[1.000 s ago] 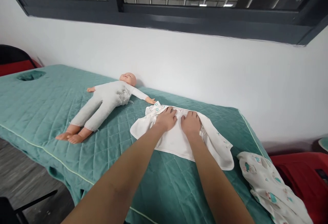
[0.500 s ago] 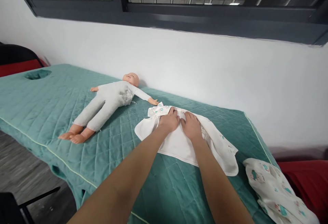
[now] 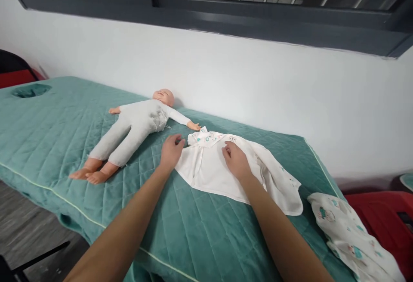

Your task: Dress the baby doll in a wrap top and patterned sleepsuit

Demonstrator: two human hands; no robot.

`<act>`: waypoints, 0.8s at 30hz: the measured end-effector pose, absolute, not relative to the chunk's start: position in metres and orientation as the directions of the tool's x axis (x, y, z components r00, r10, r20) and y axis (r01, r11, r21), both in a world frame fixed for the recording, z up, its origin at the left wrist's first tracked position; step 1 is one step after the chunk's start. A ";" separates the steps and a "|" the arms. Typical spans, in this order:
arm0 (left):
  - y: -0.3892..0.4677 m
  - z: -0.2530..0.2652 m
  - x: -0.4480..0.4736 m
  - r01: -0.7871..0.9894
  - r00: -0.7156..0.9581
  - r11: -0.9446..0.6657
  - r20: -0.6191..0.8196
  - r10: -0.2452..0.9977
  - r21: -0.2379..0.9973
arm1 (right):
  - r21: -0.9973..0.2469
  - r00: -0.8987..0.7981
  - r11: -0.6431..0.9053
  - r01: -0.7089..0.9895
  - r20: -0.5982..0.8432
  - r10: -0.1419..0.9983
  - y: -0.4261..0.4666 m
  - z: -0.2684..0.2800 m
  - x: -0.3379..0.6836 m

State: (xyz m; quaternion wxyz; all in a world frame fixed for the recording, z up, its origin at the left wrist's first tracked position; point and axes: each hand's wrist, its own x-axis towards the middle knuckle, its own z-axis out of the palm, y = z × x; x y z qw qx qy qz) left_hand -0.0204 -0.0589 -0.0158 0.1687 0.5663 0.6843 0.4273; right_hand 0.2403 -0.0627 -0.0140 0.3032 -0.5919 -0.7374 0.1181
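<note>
A white baby top [image 3: 213, 170] with small green prints lies spread on the green quilted cover. Just off its left edge is my left hand [image 3: 172, 150], fingers loosely curved and parted from the thumb, holding nothing. My right hand [image 3: 237, 159] hovers over or rests lightly on the middle of the top; its fingers are bent and a little apart, with no cloth gripped. Contact there is hard to tell. On the left, a baby doll [image 3: 142, 120] in white clothing lies on its back, one hand close to the top's printed corner.
The bed's green cover [image 3: 190, 226] has a face hole [image 3: 31, 90] at the far left. A printed white cloth bundle [image 3: 358, 234] sits at the right edge, beside a red chair [image 3: 377, 213]. A white wall [image 3: 258, 79] and barred window run behind.
My left hand has moved left off the top, and my right hand has shifted slightly down and away from it. The top's left side now lies flatter. The view has shifted a little.
</note>
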 end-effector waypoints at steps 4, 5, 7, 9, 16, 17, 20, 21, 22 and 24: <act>-0.035 -0.010 -0.023 0.746 -0.235 0.108 0.107 0.966 0.657 | -0.558 0.072 -0.011 0.830 0.087 0.994 -0.046 0.001 0.217; -0.032 -0.009 -0.021 0.774 -0.220 0.114 0.096 0.971 0.622 | -0.563 0.122 -0.087 0.822 0.025 0.992 -0.042 0.005 0.209; -0.031 -0.009 -0.018 0.812 -0.201 0.107 0.103 0.974 0.574 | -0.576 0.172 -0.163 0.801 -0.038 0.984 -0.038 0.008 0.191; -0.032 -0.011 -0.016 0.818 -0.184 0.094 0.105 0.977 0.567 | -0.603 0.183 -0.151 0.783 -0.008 0.983 -0.036 0.006 0.176; -0.026 -0.014 -0.016 0.731 -0.221 -0.040 0.292 0.931 0.681 | -0.893 0.150 0.073 0.445 0.154 0.977 -0.035 -0.019 0.166; -0.025 -0.015 -0.017 0.696 -0.273 -0.054 0.334 0.902 0.716 | -0.937 0.181 0.068 0.343 0.137 0.974 -0.035 -0.020 0.167; -0.021 -0.017 -0.024 0.540 -0.472 -0.038 0.340 0.813 0.841 | -0.999 0.254 0.037 -0.017 0.032 0.967 -0.035 -0.018 0.173; -0.021 -0.018 -0.026 0.484 -0.506 -0.040 0.317 0.802 0.874 | -0.994 0.260 0.023 -0.105 -0.005 0.966 -0.036 -0.016 0.174; -0.020 -0.019 -0.028 0.441 -0.516 -0.053 0.301 0.802 0.896 | -0.987 0.261 0.009 -0.159 -0.033 0.965 -0.036 -0.014 0.176; -0.019 -0.021 -0.030 0.409 -0.510 -0.088 0.308 0.803 0.908 | -0.983 0.263 -0.010 -0.186 -0.060 0.963 -0.037 -0.011 0.180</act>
